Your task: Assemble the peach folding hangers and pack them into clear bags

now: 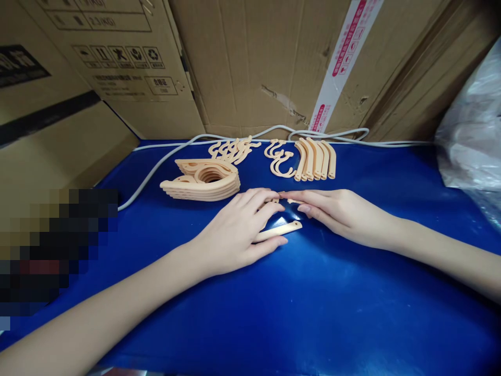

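On the blue tabletop, my left hand (238, 230) is closed round a beige plastic hanger part (282, 230). A flat arm with a hole near its end sticks out between thumb and fingers; the rest is hidden under the palm. My right hand (344, 214) comes in from the right, its fingers pressed together on a small beige plastic piece (293, 201), mostly covered. The fingertips of both hands meet or nearly meet there. Behind my left hand lies a stack of beige folding hangers (203, 185).
Loose beige hooks (233, 150) lie at the back, more hooks (282, 162) right of them. Several curved hanger arms (315, 159) stand in a row beside these. A white cable (156, 169) runs along cardboard boxes (250, 68). Clear plastic wrap (469, 120) is at right.
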The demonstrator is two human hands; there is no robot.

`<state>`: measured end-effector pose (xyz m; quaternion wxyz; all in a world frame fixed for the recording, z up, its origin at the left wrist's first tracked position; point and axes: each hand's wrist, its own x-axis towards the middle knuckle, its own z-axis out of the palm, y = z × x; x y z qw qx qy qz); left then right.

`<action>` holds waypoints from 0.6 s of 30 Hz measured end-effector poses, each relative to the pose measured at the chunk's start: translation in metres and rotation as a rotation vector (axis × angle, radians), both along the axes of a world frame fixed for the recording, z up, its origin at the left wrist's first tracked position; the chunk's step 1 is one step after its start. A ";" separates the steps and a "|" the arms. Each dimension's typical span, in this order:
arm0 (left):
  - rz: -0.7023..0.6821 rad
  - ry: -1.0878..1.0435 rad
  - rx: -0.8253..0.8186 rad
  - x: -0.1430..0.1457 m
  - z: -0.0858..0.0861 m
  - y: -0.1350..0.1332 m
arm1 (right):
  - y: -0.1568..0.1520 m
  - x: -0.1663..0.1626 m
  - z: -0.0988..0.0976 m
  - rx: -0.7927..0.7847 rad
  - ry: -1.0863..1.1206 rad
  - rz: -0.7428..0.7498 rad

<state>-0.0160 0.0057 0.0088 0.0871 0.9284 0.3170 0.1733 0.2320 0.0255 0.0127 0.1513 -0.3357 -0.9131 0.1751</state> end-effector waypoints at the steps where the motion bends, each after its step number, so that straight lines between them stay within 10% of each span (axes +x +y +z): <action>1: -0.014 -0.001 -0.019 0.000 -0.001 0.000 | 0.000 0.000 0.000 0.024 0.002 -0.009; 18: -0.025 -0.138 -0.193 -0.001 0.000 0.005 | -0.008 -0.001 -0.011 0.279 0.059 -0.156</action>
